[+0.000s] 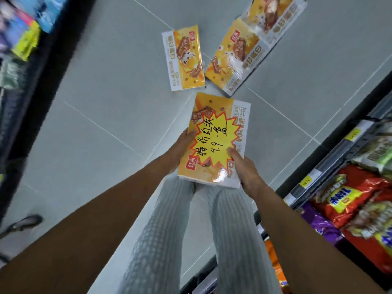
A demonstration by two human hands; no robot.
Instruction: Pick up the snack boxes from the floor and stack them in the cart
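box (216, 132) between left hand (180, 147), right hand (244, 166)

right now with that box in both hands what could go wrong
1. The left hand and right hand grip the held box by its near half; the far end overhangs and could tip or slip.
2. The floor boxes lie just ahead; a forward step might crush them.
3. The snack shelf is close on the right; a turn could brush its bags.
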